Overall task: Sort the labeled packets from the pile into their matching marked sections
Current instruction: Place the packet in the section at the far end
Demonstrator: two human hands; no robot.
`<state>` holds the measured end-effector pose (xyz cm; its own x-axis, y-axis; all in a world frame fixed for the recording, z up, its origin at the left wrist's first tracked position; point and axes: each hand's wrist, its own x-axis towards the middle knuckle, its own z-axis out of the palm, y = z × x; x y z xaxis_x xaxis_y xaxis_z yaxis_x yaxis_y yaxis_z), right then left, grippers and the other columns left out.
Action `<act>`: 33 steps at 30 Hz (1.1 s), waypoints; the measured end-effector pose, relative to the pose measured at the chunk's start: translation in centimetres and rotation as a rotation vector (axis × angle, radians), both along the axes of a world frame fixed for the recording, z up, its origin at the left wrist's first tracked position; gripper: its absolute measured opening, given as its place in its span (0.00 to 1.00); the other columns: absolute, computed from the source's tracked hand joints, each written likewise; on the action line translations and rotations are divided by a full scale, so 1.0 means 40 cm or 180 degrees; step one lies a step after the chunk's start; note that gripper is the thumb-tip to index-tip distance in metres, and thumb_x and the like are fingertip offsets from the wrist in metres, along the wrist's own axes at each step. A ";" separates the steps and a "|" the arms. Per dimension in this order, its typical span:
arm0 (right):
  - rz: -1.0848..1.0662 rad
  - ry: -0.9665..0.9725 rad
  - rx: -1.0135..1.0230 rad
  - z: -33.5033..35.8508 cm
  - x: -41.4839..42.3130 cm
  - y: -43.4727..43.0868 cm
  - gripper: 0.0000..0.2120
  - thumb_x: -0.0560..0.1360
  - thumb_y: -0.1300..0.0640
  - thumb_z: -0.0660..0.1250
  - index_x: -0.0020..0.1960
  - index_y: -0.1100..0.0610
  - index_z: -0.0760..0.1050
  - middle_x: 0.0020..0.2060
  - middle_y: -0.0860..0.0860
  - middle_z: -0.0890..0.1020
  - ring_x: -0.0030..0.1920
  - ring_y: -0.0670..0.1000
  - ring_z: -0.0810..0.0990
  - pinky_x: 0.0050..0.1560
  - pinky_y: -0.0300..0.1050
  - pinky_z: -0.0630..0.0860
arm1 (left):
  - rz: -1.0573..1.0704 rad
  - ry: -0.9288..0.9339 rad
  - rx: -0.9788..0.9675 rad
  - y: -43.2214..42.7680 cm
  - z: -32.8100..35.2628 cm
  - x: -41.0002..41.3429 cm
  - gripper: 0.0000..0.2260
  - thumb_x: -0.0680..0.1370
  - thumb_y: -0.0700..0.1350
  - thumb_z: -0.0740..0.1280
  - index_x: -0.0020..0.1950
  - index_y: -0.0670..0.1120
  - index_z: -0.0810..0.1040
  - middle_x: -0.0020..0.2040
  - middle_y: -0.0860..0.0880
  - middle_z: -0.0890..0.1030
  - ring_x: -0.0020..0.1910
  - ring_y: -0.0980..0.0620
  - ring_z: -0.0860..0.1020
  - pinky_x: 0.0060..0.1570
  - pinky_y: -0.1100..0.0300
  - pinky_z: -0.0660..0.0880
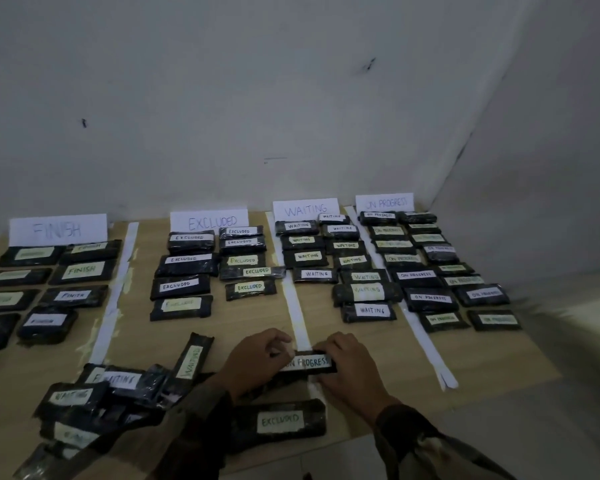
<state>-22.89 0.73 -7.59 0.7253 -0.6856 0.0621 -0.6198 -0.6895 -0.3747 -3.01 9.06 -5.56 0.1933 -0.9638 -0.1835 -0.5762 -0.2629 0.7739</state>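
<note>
Pinching ON PROGRESS packet at both ends, left grip curling round its 9 o'clock end, right grip round its 3 o'clock end. Holding it at 6 o'clock of desk, over near end of white strip. Noting pile lying at 7 o'clock.

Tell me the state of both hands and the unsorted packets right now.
left hand, grips ON PROGRESS packet
right hand, grips its right end
ON PROGRESS packet, held, label up, outside its section
EXCLUDED packet, lying flat, label up, unsorted
pile, heaped, packets overlapping
</note>
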 end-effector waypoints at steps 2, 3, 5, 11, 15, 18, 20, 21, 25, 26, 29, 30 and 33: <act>-0.0124 0.0069 0.0054 -0.005 -0.062 -0.032 0.23 0.63 0.41 0.68 0.56 0.50 0.78 0.47 0.47 0.77 0.48 0.51 0.74 0.43 0.43 0.69 | 0.0065 -0.0106 -0.0038 -0.025 -0.012 -0.034 0.09 0.74 0.51 0.68 0.53 0.57 0.74 0.48 0.60 0.77 0.51 0.58 0.75 0.50 0.63 0.72; -0.0189 0.0120 0.0101 -0.007 -0.095 -0.048 0.25 0.63 0.39 0.67 0.57 0.49 0.77 0.48 0.47 0.77 0.49 0.50 0.74 0.45 0.43 0.69 | 0.0088 -0.0187 -0.0053 -0.036 -0.018 -0.052 0.10 0.75 0.50 0.68 0.55 0.56 0.74 0.51 0.58 0.77 0.52 0.58 0.74 0.51 0.64 0.71; -0.0336 0.0191 0.0197 -0.005 -0.163 -0.077 0.28 0.62 0.36 0.65 0.58 0.48 0.77 0.49 0.46 0.77 0.50 0.48 0.73 0.47 0.42 0.70 | 0.0094 -0.0384 -0.0102 -0.060 -0.032 -0.093 0.13 0.75 0.49 0.67 0.59 0.54 0.74 0.56 0.56 0.76 0.56 0.57 0.73 0.53 0.65 0.68; -0.0598 0.0234 0.0246 -0.014 -0.378 -0.189 0.29 0.61 0.34 0.61 0.57 0.47 0.78 0.48 0.45 0.78 0.49 0.49 0.74 0.46 0.43 0.71 | -0.0004 -0.0722 -0.0408 -0.143 -0.057 -0.269 0.17 0.73 0.49 0.65 0.62 0.52 0.73 0.60 0.54 0.75 0.61 0.55 0.71 0.59 0.67 0.63; -0.0712 0.0299 0.0248 -0.011 -0.493 -0.266 0.25 0.62 0.41 0.67 0.57 0.48 0.78 0.48 0.47 0.78 0.49 0.52 0.74 0.45 0.43 0.68 | -0.0305 -0.0924 -0.0458 -0.195 -0.070 -0.400 0.20 0.71 0.51 0.61 0.63 0.52 0.72 0.61 0.54 0.73 0.62 0.55 0.69 0.61 0.63 0.64; -0.0755 0.0287 0.0222 -0.018 -0.562 -0.324 0.21 0.62 0.46 0.68 0.54 0.47 0.78 0.47 0.46 0.78 0.49 0.52 0.74 0.44 0.44 0.68 | -0.0463 -0.1129 -0.0529 -0.227 -0.088 -0.484 0.19 0.70 0.48 0.64 0.60 0.51 0.74 0.59 0.51 0.75 0.59 0.51 0.73 0.56 0.59 0.68; -0.0715 0.0382 0.0230 -0.024 -0.594 -0.363 0.21 0.63 0.46 0.71 0.55 0.46 0.77 0.50 0.45 0.78 0.51 0.52 0.74 0.48 0.45 0.69 | -0.0484 -0.1175 -0.0536 -0.246 -0.105 -0.532 0.19 0.67 0.47 0.66 0.58 0.50 0.76 0.56 0.50 0.77 0.56 0.49 0.76 0.52 0.57 0.72; -0.0689 0.0432 0.0236 -0.025 -0.606 -0.382 0.21 0.64 0.46 0.72 0.56 0.47 0.76 0.51 0.45 0.77 0.52 0.52 0.73 0.49 0.45 0.69 | -0.0484 -0.1192 -0.0505 -0.255 -0.110 -0.553 0.20 0.66 0.48 0.66 0.57 0.50 0.77 0.56 0.50 0.77 0.56 0.50 0.76 0.51 0.56 0.72; -0.0540 0.0519 0.0162 -0.040 -0.637 -0.450 0.23 0.64 0.45 0.74 0.57 0.49 0.75 0.54 0.47 0.77 0.55 0.52 0.73 0.53 0.46 0.69 | -0.0407 -0.1327 -0.0454 -0.287 -0.125 -0.612 0.20 0.63 0.51 0.62 0.54 0.51 0.77 0.53 0.51 0.78 0.52 0.50 0.78 0.46 0.57 0.76; -0.0490 0.0554 0.0171 -0.044 -0.642 -0.461 0.23 0.65 0.45 0.74 0.57 0.49 0.75 0.55 0.47 0.76 0.56 0.52 0.73 0.53 0.46 0.68 | -0.0374 -0.1339 -0.0425 -0.292 -0.129 -0.621 0.21 0.63 0.51 0.62 0.55 0.51 0.77 0.53 0.51 0.78 0.52 0.50 0.78 0.46 0.57 0.76; -0.0390 0.0555 0.0220 -0.054 -0.651 -0.483 0.25 0.65 0.44 0.74 0.59 0.50 0.74 0.55 0.49 0.76 0.56 0.52 0.72 0.53 0.47 0.69 | -0.0309 -0.1440 -0.0307 -0.299 -0.131 -0.637 0.22 0.63 0.52 0.61 0.56 0.50 0.75 0.54 0.49 0.79 0.52 0.49 0.78 0.45 0.55 0.78; -0.0357 0.0509 0.0207 -0.060 -0.655 -0.486 0.26 0.64 0.44 0.74 0.58 0.51 0.75 0.55 0.50 0.76 0.55 0.53 0.73 0.52 0.47 0.69 | -0.0293 -0.1463 -0.0254 -0.301 -0.129 -0.642 0.23 0.63 0.52 0.63 0.57 0.49 0.75 0.54 0.49 0.79 0.52 0.48 0.78 0.44 0.55 0.78; -0.0194 0.0469 0.0132 -0.074 -0.658 -0.483 0.25 0.65 0.41 0.71 0.58 0.51 0.76 0.53 0.50 0.76 0.54 0.53 0.74 0.50 0.46 0.70 | -0.0245 -0.1565 -0.0163 -0.305 -0.127 -0.660 0.24 0.62 0.51 0.64 0.58 0.48 0.74 0.54 0.47 0.79 0.51 0.47 0.79 0.43 0.54 0.79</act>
<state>-49.23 -18.58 -10.54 0.6813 -0.7285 -0.0711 -0.7104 -0.6347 -0.3041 -29.40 -3.16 -10.66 0.1730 -0.9841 -0.0407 -0.8923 -0.1740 0.4165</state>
